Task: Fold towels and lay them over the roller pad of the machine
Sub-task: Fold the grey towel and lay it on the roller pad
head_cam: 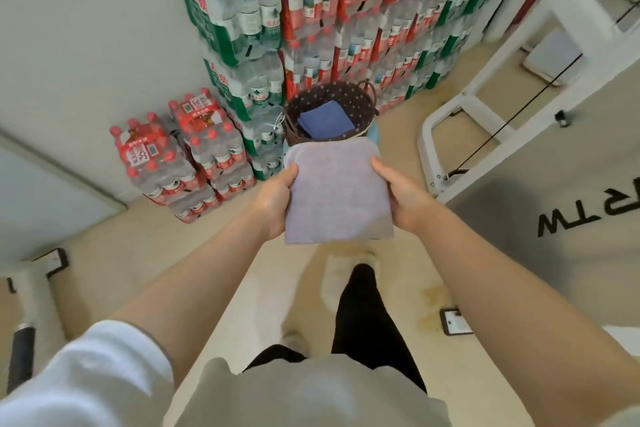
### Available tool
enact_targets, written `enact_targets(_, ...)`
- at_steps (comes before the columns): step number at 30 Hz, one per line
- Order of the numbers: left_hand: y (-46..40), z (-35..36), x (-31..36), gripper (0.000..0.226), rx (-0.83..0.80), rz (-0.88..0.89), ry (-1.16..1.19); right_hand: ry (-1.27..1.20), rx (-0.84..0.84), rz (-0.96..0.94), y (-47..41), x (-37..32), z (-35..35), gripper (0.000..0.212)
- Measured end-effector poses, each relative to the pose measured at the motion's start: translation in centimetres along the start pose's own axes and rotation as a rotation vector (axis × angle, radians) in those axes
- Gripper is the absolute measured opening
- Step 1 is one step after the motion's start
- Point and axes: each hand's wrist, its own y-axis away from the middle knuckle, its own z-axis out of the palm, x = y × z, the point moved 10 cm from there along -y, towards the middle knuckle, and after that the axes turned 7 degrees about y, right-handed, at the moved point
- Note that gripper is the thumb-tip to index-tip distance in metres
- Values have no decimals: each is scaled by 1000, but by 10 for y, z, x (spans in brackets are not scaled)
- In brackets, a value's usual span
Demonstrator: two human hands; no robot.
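A person's grey shirt front and two bare forearms fill the lower frame. The left hand [277, 199] and right hand [403, 196] each pinch a side edge of a folded lilac towel [337, 192], thumbs on top, fingers curled beneath. The towel is held flat above the floor, its long axis running away from the person toward a basket [329, 111] holding a blue towel [325, 121]. To carry it well, keep both grips level so the folds stay aligned.
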Motion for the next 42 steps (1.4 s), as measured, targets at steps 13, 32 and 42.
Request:
enact_targets(13,-286,51,85,21,283,96,31,453,35,166,-316,-106,-88,39)
enact_targets(32,-473,42,108,49,685,569,-1255,1651,73,-604,-512,-102,-74,59)
enact_targets(42,-465,41,49,80,203,101,-1762,2108,-315,-303,-489,-62,-75,80)
